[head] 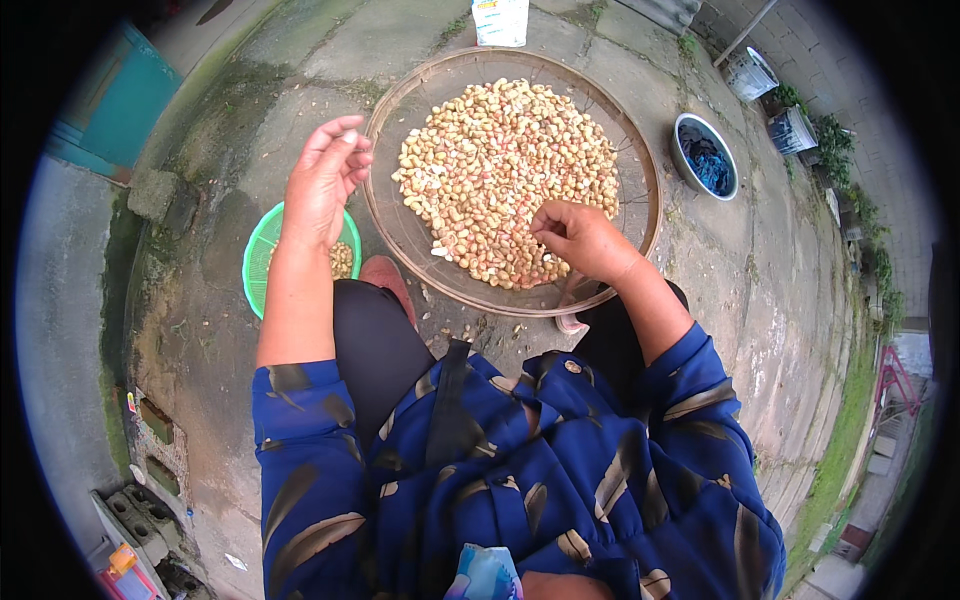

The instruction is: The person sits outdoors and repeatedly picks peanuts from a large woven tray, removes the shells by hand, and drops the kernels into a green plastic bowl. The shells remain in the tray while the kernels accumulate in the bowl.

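Note:
A wide round sieve [651, 217] with a wooden or bamboo rim and a mesh bottom lies before me, its near edge between my knees. Heaped in it are peanuts [495, 165], mostly in tan shells, with pinkish ones among them. My right hand [581, 236] hovers at the near right side of the heap, thumb and fingertips pinched together; whether they hold a peanut is hidden. Raised by the sieve's left rim is my left hand [326, 172], fingers loosely curled and apart. A pale spot shows at its thumb tip, probably the nail.
A green plastic basket [259, 259] with peanuts stands left, partly behind my left forearm. Beyond the sieve is a white printed sack or container [501, 22]. A metal basin [705, 157] with dark blue contents sits right. Buckets [750, 73] and plants line the wall.

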Available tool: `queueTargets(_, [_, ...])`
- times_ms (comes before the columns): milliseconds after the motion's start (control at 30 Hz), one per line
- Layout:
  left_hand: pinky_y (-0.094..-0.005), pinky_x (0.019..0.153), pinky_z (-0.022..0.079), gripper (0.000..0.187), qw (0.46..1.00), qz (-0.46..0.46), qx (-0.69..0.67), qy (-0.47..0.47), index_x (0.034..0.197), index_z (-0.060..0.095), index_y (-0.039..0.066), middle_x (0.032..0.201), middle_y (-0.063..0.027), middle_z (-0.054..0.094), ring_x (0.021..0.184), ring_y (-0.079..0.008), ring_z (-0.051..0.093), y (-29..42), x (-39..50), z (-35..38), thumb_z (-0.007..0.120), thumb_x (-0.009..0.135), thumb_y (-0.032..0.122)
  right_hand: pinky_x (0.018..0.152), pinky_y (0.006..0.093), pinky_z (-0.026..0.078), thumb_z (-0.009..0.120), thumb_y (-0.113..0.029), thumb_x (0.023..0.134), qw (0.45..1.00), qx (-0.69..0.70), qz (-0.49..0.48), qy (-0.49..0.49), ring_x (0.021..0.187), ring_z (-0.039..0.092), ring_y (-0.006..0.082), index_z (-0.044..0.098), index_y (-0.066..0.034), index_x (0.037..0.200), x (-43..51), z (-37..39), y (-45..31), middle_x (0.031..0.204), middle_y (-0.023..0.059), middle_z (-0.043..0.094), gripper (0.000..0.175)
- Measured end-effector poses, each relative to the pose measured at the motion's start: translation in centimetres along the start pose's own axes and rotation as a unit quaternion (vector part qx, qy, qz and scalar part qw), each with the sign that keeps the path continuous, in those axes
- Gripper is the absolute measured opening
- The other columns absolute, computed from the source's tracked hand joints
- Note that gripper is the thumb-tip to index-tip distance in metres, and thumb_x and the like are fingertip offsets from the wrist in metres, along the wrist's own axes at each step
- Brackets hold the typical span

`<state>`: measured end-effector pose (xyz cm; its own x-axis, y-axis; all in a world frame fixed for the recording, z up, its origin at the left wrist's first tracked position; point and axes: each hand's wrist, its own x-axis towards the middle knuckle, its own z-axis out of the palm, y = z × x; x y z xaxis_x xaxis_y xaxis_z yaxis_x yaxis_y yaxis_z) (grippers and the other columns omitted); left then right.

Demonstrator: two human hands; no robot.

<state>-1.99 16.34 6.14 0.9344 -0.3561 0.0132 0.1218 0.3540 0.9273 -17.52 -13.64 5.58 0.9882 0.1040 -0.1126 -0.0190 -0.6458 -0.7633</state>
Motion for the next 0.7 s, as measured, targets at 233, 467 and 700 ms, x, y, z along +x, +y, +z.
queueTargets(233, [-0.0305, 0.068, 0.050, 0.007, 0.872, -0.061, 0.420, -0.241, 0.085, 0.066, 0.006, 0.076, -0.0067, 0.065, 0.071, -0.0184, 0.063, -6.1, 0.8, 9.9, 0.064, 0.079, 0.009, 0.073, 0.0430, 0.050, 0.058, -0.019, 0.082, 0.972, -0.228, 0.003, -0.058, 0.083, 0.064, 0.0323, 0.061, -0.0069, 0.090, 3.3, 1.9, 1.5, 0.087, 0.0143, 0.066, 0.014])
queueTargets(467, [-0.0392, 0.074, 0.052, 0.016, 0.735, -0.057, 0.568, -0.367, 0.087, 0.069, 0.011, 0.088, -0.0129, 0.067, 0.083, -0.0306, 0.065, -10.0, 0.4, 9.7, 0.062, 0.075, 0.006, 0.070, 0.0347, 0.050, 0.056, -0.012, 0.082, 0.994, 0.025, 0.092, -0.047, 0.079, 0.062, 0.0218, 0.060, -0.0059, 0.090, 3.9, 1.0, 3.3, 0.083, 0.0069, 0.062, 0.010])
queueTargets(700, [-0.0405, 0.078, 0.051, 0.022, 0.662, 0.054, 0.622, -0.416, 0.095, 0.068, 0.015, 0.091, -0.0103, 0.065, 0.088, -0.0299, 0.064, -11.4, -0.6, 11.0, 0.067, 0.074, 0.010, 0.057, 0.0215, 0.039, 0.048, -0.023, 0.094, 0.872, 0.469, 0.140, 0.014, 0.064, 0.047, 0.0070, 0.057, -0.0079, 0.092, 2.9, -1.5, 2.6, 0.076, -0.0025, 0.052, 0.018])
